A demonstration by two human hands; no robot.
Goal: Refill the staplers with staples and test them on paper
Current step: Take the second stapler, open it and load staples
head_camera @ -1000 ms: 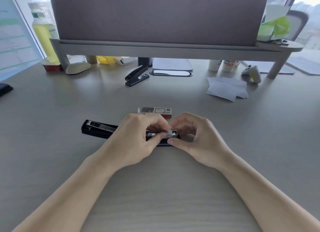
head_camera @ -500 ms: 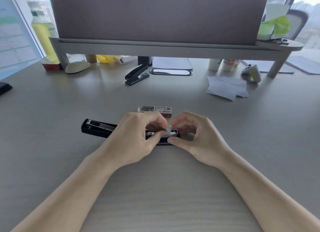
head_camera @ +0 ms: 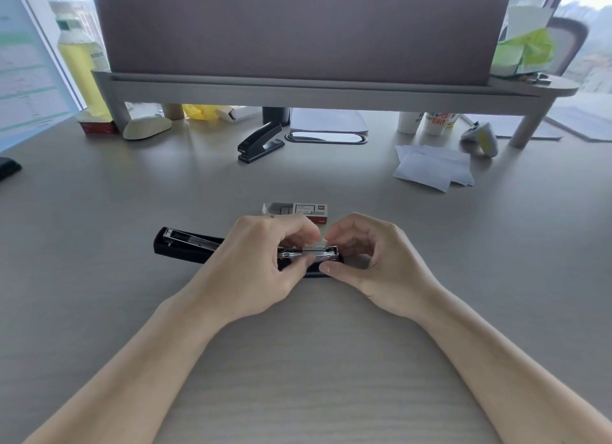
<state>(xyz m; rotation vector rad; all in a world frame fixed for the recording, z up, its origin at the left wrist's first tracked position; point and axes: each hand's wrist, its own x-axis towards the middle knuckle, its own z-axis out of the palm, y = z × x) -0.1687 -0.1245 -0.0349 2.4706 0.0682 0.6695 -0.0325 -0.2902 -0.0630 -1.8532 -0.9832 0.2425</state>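
Note:
A black stapler (head_camera: pixel 188 246) lies flat and folded fully open across the desk, its metal magazine channel facing up. My left hand (head_camera: pixel 255 261) grips the magazine part between thumb and fingers. My right hand (head_camera: pixel 371 258) holds the stapler's right end, thumb against its near side, fingers curled over the far side. A strip of staples (head_camera: pixel 323 251) sits in the channel between my fingertips. Just behind lies an open staple box (head_camera: pixel 298 210). A second black stapler (head_camera: pixel 260 142) stands shut farther back. White paper sheets (head_camera: pixel 430 167) lie at the back right.
A monitor riser (head_camera: pixel 314 91) spans the back of the desk, with a bottle (head_camera: pixel 81 59), a mouse (head_camera: pixel 147 127), cups (head_camera: pixel 427 122) and a small controller (head_camera: pixel 482 139) near it. A dark object (head_camera: pixel 8 167) sits at the left edge.
Both hands stay on the open stapler. The fingertips have shifted slightly over the staple strip in the channel; nothing else has moved.

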